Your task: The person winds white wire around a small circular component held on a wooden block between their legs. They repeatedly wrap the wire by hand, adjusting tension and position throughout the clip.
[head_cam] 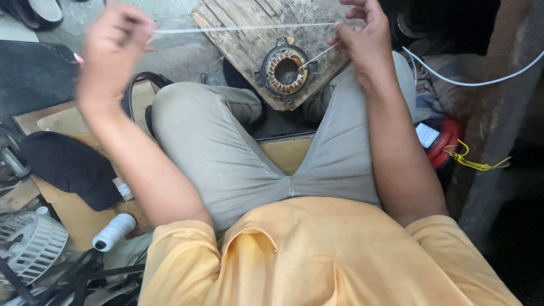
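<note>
Cluttered workshop floor (pixel 170 54) of grey concrete fills the view, seen from above a seated person in grey trousers and a yellow shirt. At twelve o'clock, between the knees, lies a worn wooden board (pixel 249 34), and on it sits a round motor stator (pixel 285 71) with copper windings ringing its open centre.

At eleven o'clock the left hand (pixel 113 42), blurred, is closed with fingers pinched together on one end of a thin white thread (pixel 243 28). The thread runs taut and level across to the right hand (pixel 365 37) at one o'clock, whose fingers are also pinched shut on it. From the right hand the thread slants down to the stator's rim, meeting it at the windings.

At eight o'clock a white thread spool (pixel 115 231) lies on cardboard, with a black cloth (pixel 71 167) just above it and a white fan grille (pixel 28 243) at the far left edge. At three o'clock a red round container (pixel 445 141) sits beside the right thigh, a yellow cord (pixel 473 161) next to it, and a white cable (pixel 470 79) curves above toward two o'clock
</note>
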